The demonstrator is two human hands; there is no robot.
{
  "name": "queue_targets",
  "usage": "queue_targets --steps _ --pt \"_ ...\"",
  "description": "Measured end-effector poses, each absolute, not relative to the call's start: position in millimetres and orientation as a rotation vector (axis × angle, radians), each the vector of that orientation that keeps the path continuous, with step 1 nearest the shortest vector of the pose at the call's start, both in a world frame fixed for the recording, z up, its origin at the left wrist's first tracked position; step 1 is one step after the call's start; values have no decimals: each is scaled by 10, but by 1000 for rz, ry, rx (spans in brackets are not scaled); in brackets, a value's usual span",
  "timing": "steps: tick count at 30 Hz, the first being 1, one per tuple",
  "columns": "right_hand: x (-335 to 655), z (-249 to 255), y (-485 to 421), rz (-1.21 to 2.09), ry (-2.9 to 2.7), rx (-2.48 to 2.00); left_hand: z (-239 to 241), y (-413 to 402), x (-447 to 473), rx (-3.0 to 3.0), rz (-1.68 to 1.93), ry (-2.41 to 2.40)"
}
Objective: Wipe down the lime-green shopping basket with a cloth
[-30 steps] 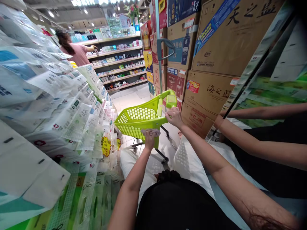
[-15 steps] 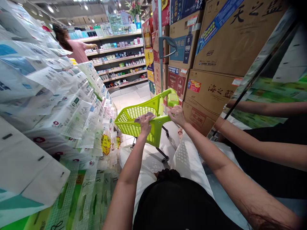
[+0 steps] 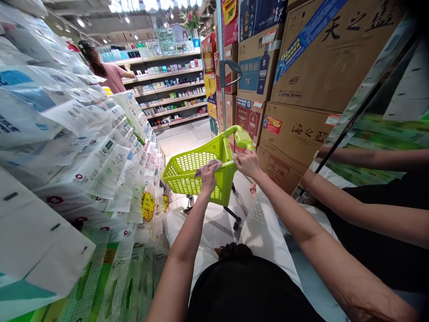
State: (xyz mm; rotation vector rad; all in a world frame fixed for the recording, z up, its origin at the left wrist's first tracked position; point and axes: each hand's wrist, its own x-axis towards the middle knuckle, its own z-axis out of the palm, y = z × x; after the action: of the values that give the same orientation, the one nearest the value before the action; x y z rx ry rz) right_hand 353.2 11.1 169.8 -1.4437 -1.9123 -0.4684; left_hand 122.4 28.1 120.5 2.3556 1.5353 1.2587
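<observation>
A lime-green wheeled shopping basket [image 3: 187, 172] stands on the aisle floor in front of me. My left hand [image 3: 208, 175] is closed on a small grey-pink cloth [image 3: 208, 166], pressed against the basket's near rim. My right hand [image 3: 247, 163] grips the same rim just right of it, below the green handle block [image 3: 244, 139]. A grey pull handle [image 3: 229, 71] rises from the basket on a thin pole.
Stacked tissue packs in plastic [image 3: 67, 147] fill the left side. Piled cardboard cartons [image 3: 301, 76] stand on the right, beside a mirror-like panel [image 3: 375, 134] reflecting my arms. A person in a pink top [image 3: 112, 74] stands at the far shelves [image 3: 170, 89].
My left hand with the cloth has risen from the basket's lower front wall to the top rim and slid a little right. The right hand has stayed on the rim.
</observation>
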Motion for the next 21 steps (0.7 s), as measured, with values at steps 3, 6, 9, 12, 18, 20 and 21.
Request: queue_targets --steps 3,6,9,12,18,20,21 --pt "3536 1651 146 -486 -1895 -1436 1138 276 1124 2326 1278 1579" --pt "3590 1632 174 -513 -1910 -1402 1072 343 797 2207 1257 1769" --pt "3637 1642 220 -509 -1900 -1411 1048 423 562 2086 1230 1916" --pt "3651 1683 289 -511 -1904 -1488 1045 449 651 2056 1239 1944" --pt "3636 1742 344 -546 -2084 -1561 1059 378 1080 2228 1109 1944" --pt "3656 1730 338 -548 -2078 -1568 1070 353 968 2293 1023 1934" --pt "3669 1720 337 -546 -2074 -1564 1076 344 851 2295 987 1954"
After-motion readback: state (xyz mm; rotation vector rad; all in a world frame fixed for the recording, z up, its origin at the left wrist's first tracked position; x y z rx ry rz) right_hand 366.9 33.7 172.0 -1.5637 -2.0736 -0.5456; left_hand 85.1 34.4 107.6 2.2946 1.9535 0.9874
